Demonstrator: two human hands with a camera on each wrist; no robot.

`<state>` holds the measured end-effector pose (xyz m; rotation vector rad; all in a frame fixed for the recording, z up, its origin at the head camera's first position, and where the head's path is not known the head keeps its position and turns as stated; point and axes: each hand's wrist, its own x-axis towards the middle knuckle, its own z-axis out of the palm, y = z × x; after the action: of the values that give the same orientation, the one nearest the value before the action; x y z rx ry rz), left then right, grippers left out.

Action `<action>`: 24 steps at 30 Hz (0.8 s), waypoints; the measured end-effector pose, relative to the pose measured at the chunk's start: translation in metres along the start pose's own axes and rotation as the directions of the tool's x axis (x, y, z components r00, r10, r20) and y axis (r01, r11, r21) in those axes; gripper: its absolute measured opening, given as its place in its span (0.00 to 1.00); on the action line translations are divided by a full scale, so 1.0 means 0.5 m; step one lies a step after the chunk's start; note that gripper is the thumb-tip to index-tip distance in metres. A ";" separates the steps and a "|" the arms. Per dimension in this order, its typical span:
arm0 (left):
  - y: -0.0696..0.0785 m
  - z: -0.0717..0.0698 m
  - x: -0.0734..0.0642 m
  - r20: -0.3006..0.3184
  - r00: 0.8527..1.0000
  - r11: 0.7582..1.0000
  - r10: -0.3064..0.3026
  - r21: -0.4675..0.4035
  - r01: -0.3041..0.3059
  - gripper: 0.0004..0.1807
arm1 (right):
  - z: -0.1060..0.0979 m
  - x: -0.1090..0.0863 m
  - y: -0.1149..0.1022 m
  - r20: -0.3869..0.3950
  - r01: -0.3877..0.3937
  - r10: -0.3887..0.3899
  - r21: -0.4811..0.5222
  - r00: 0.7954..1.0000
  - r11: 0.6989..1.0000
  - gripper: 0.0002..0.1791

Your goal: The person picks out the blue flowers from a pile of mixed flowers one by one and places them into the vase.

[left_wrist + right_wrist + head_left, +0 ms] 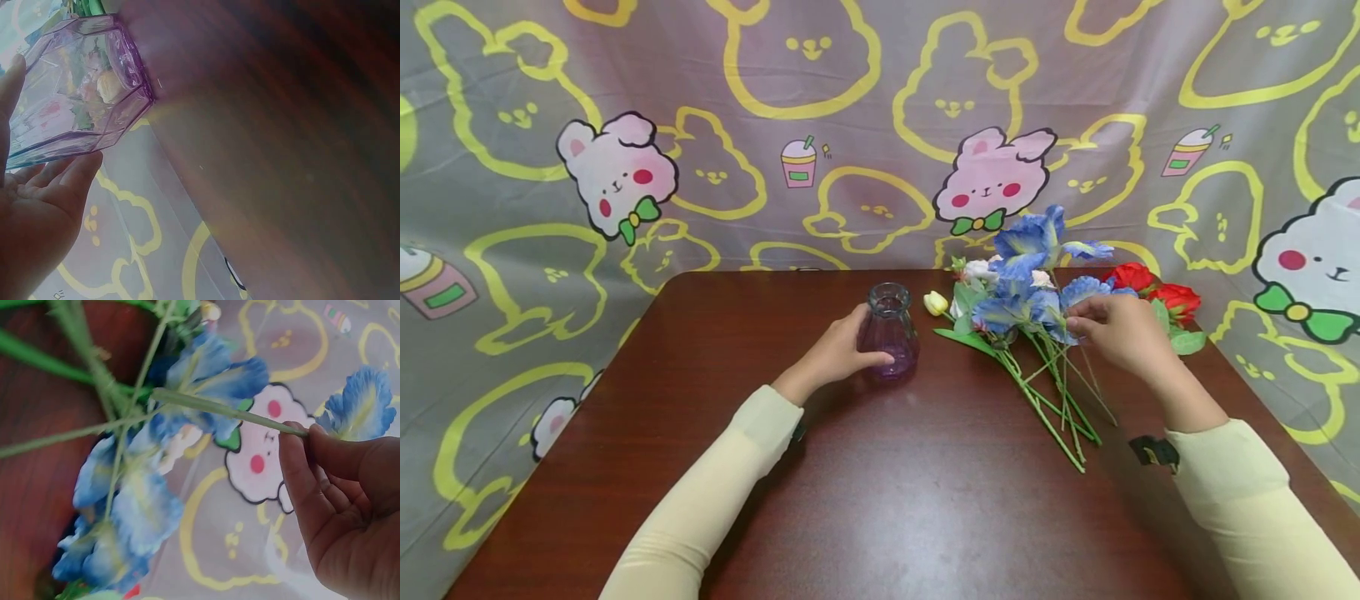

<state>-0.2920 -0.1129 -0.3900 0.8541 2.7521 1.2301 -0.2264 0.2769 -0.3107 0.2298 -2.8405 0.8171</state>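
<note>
A clear glass vase [889,329] with a purple base stands upright on the table. My left hand [837,346] grips its left side, the thumb across the front; in the left wrist view, thumb and fingers lie on opposite sides of the glass. My right hand [1122,329] pinches the thin green stem of a blue artificial iris [359,406] between thumb and fingertips. More blue irises [147,500] lie under and beside that stem. Their long green stems [1052,417] spread toward the table's front.
Red artificial roses [1176,300] lie by the right hand at the right back. A pale yellow tulip bud [935,303] and small white flowers [977,271] lie at the left of the pile. A cartoon-printed cloth [865,108] hangs behind the brown table [887,500].
</note>
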 end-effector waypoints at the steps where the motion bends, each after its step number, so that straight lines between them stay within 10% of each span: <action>1: 0.000 0.000 0.000 -0.001 1.000 1.000 0.001 0.000 -0.001 0.45 | 0.002 0.002 -0.006 -0.016 0.011 -0.011 0.009 1.000 1.000 0.08; 24: 0.006 -0.003 -0.002 -0.016 1.000 1.000 -0.018 -0.005 0.018 0.44 | 0.061 0.050 -0.160 -0.168 0.154 -0.114 0.249 0.979 0.956 0.08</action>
<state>-0.2900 -0.1128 -0.3873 0.8212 2.7616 1.2458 -0.2387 0.1913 -0.2900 0.3744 -2.5396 1.1264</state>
